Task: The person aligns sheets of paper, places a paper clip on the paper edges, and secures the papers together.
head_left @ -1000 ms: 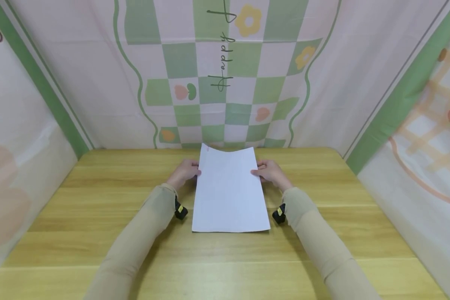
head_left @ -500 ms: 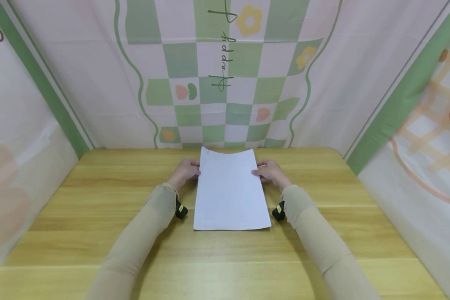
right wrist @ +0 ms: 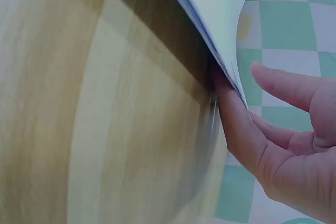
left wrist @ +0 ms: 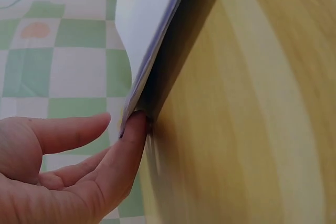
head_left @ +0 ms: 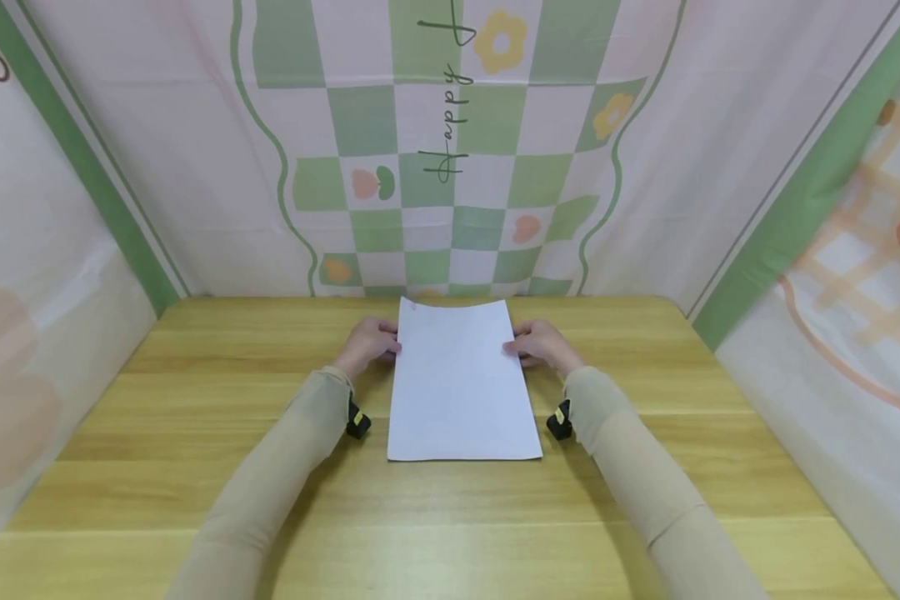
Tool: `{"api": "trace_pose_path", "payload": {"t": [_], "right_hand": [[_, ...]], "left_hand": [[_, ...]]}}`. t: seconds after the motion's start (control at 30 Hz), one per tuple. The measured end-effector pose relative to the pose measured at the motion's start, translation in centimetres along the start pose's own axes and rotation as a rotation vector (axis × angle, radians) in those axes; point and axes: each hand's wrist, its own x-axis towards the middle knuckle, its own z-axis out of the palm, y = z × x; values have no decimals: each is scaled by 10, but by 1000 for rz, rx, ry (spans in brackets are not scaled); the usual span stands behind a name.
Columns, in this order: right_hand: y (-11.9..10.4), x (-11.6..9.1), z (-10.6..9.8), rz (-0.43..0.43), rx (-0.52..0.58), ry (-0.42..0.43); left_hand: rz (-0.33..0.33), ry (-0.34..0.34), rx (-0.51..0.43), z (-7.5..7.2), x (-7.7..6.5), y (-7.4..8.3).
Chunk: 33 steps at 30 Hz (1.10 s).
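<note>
In the head view a small stack of white paper [head_left: 461, 383] lies lengthwise, its far edge sagging slightly between raised corners. A small reddish mark sits at its far left corner. My left hand [head_left: 371, 343] is at the left long edge; its fingers [left wrist: 123, 156] reach under the paper while the thumb stands apart above. At the opposite edge my right hand [head_left: 543, 345] does likewise, its fingers [right wrist: 239, 124] beneath the sheets and its thumb lifted off. Both wrist views show a dark shadowed gap between the paper's underside and the table.
The wooden table [head_left: 195, 467] extends around the paper on all sides. Behind its far edge hangs a green and white checked curtain [head_left: 427, 150], with more patterned cloth [head_left: 832, 275] at both sides. Black wrist cameras [head_left: 357, 421] sit under the sleeves.
The paper's far edge has come down slightly and its sag has lessened. The near edge has shifted a little away from me. Both hands stay at the same places along the edges.
</note>
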Motion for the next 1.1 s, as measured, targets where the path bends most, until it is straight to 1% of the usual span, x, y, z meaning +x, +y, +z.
{"api": "trace_pose_path", "payload": {"t": [0.23, 0.43, 0.6, 0.8, 0.9, 1.03, 1.1], "right_hand": [[2, 0, -3, 14, 41, 5], [2, -3, -3, 17, 56, 8], [1, -7, -6, 25, 77, 13], [1, -11, -7, 28, 105, 3], [2, -13, -9, 8, 55, 9], [5, -16, -15, -17, -104, 62], [5, -18, -18, -29, -190, 95]], "left_hand": [[3, -14, -63, -2, 0, -3], [-17, -20, -108, -4, -1, -5], [-25, -16, -98, -8, -3, -6], [-40, -36, -106, -11, -5, -5], [-43, -38, -78, -12, -8, -4], [-11, -30, 1, -13, -14, -5], [21, -19, 58, -13, -17, -5]]}}
